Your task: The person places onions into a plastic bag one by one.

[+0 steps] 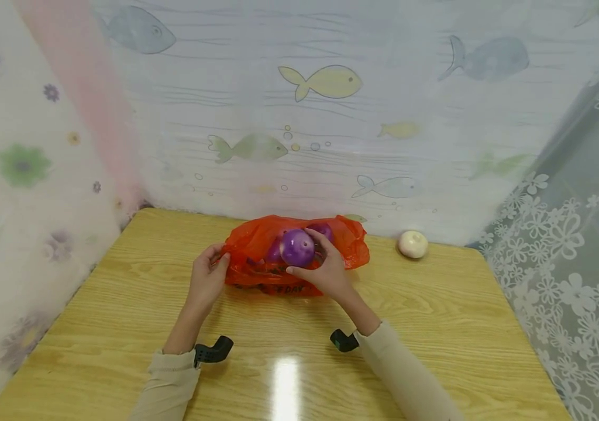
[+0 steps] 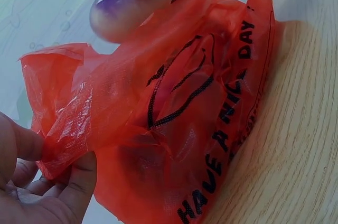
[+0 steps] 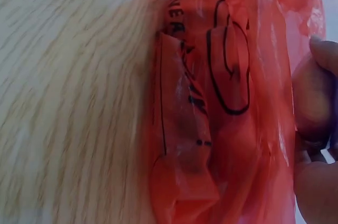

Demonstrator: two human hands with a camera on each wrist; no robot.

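At the frame's centre, the right hand [image 1: 328, 272] grips 1 purple onion [image 1: 297, 247] above the red plastic bag [image 1: 257, 257]; the left hand [image 1: 207, 275] pinches the bag's left edge. A white onion [image 1: 412, 244] lies to the right on the table [image 1: 120, 304].

red bag [image 3: 222, 118] on wooden table [image 3: 68, 102]

The table [image 1: 120, 304] has a light wood-grain top with a glossy reflection near its front edge. An orange plastic bag [image 1: 257, 275] lies on it toward the back. A pale round object, possibly an onion [image 1: 412, 244], rests well apart, near the back right edge.
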